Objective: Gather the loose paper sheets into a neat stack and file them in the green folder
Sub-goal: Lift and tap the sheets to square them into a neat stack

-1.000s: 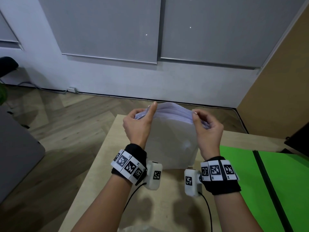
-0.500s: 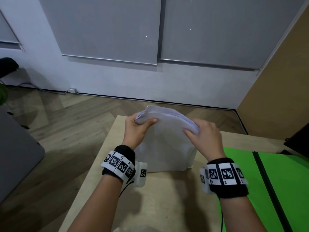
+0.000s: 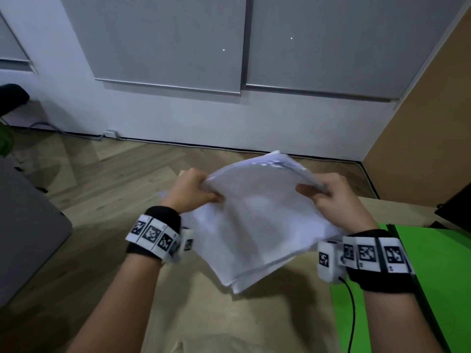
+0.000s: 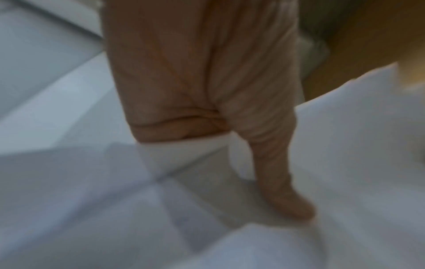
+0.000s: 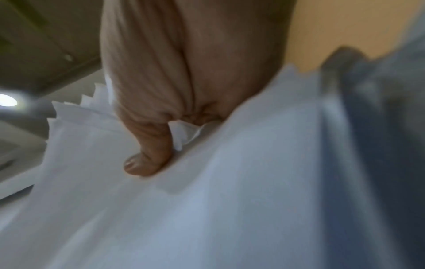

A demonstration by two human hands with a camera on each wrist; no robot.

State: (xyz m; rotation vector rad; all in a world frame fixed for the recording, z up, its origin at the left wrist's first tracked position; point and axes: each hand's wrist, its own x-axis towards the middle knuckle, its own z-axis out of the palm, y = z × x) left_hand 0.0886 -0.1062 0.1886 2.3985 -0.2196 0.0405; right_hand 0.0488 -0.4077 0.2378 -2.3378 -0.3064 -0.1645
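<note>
A thick bundle of white paper sheets (image 3: 257, 220) hangs tilted above the table, one corner pointing down toward me. My left hand (image 3: 193, 192) grips its left edge with the thumb on top. My right hand (image 3: 323, 192) grips its right edge, thumb pressed on the top sheet (image 5: 207, 209). The sheet corners at the far end are fanned and uneven (image 5: 76, 109). In the left wrist view my thumb lies on the paper (image 4: 345, 172). The open green folder (image 3: 438, 281) lies flat on the table to the right, partly under my right wrist.
The light wooden table (image 3: 204, 314) ends just beyond the papers, with wood floor past it. A dark object (image 3: 456, 207) sits at the table's right edge behind the folder. A grey surface (image 3: 25, 225) stands to the left.
The bundle stood upright on its lower edge on the table; now both hands have lifted and rotated it, so it tilts with a corner toward me and has moved slightly right.
</note>
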